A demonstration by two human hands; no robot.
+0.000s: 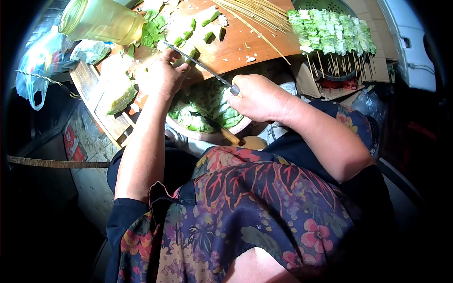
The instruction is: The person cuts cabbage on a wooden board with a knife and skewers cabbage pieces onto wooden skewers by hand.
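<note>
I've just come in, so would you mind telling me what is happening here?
A person's right hand holds a knife, its blade reaching to the left hand, beside green pieces on a board. Bare sticks lie there too. Leaf-laden skewers sit at the right, and leaves lie in a bowl below.

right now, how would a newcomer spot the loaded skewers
Start at the orange board across the top. At its right edge lie the loaded skewers, side by side. Pale green pieces cover their upper parts, unlike the bare sticks on the board.
</note>
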